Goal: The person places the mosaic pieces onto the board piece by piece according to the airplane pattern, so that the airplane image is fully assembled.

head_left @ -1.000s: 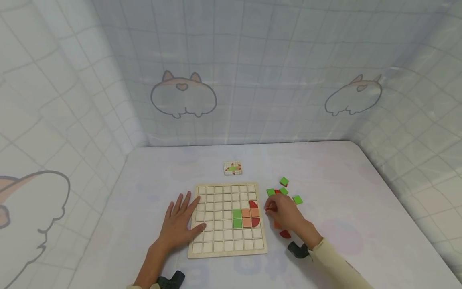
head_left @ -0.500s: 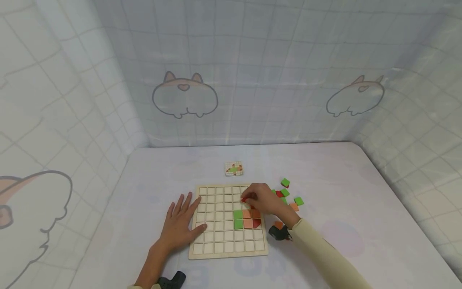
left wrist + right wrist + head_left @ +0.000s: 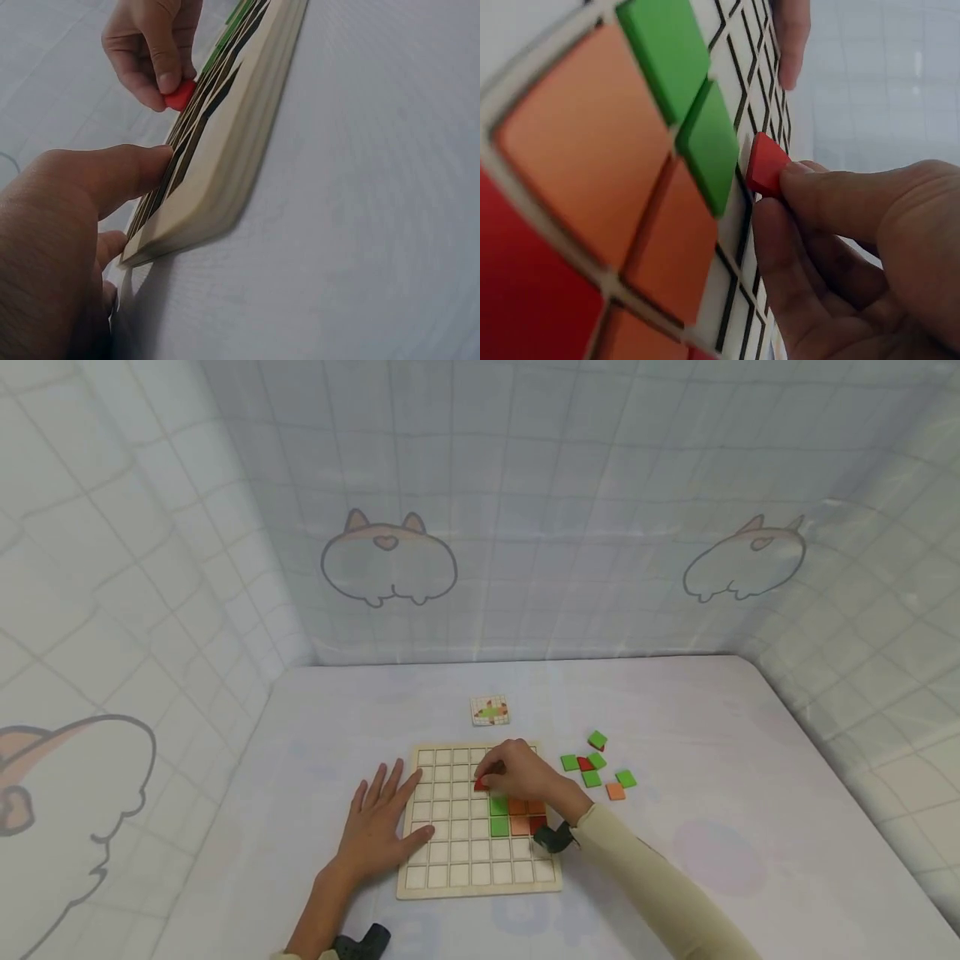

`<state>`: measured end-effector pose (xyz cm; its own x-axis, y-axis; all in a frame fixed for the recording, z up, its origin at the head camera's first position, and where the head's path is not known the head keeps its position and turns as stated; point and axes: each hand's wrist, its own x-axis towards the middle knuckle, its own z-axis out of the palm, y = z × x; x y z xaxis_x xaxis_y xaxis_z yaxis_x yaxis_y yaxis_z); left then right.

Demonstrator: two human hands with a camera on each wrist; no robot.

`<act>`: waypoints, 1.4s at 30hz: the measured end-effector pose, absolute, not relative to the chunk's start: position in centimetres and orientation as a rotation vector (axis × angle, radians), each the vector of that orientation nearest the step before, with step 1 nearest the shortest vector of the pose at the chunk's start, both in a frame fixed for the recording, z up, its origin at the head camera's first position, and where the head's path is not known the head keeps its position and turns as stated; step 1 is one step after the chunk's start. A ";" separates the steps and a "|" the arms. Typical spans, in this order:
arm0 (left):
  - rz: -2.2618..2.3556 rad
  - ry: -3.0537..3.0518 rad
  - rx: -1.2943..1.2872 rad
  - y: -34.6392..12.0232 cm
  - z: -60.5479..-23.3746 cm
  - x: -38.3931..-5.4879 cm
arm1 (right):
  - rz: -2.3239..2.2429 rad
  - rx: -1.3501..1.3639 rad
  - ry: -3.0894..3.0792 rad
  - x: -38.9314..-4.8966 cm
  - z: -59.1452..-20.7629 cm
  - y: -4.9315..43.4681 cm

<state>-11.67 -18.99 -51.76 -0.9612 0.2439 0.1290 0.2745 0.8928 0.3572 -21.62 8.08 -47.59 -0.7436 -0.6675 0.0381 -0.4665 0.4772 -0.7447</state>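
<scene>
A wooden grid board lies on the table. My left hand rests spread on its left edge, thumb and fingers straight over the frame. My right hand is over the upper middle of the board and pinches a red quarter-circle tile between thumb and forefinger. The tile is close over the grid, tilted in the right wrist view. Set in the cells beside it are green tiles, orange tiles and a red tile. The right hand hides part of the upper right cells.
Loose green tiles, an orange tile and a red piece lie scattered right of the board. Behind the board is a small pattern card. Dark wrist straps show on both arms. A printed back wall stands behind the table.
My right hand has moved left from the loose tiles to over the board, carrying the red quarter-circle tile. The left hand has stayed on the board's left edge.
</scene>
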 end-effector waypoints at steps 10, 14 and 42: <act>-0.554 -2.978 -0.403 -19.0 -51.7 -11.8 | -0.940 -1.139 2.658 -20.7 -47.7 7.4; -0.567 -2.977 -0.404 -18.9 -51.7 -11.8 | -0.771 -1.180 2.720 -20.6 -47.7 7.5; -0.584 -2.981 -0.370 -18.8 -52.0 -11.6 | -0.859 -1.124 2.687 -22.2 -48.3 7.4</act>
<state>-11.61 -18.83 -52.01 -0.9675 0.2195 0.1253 0.2505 0.8982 0.3611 -22.16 7.43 -48.29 -0.7214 -0.6827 0.1166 -0.6236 0.5671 -0.5380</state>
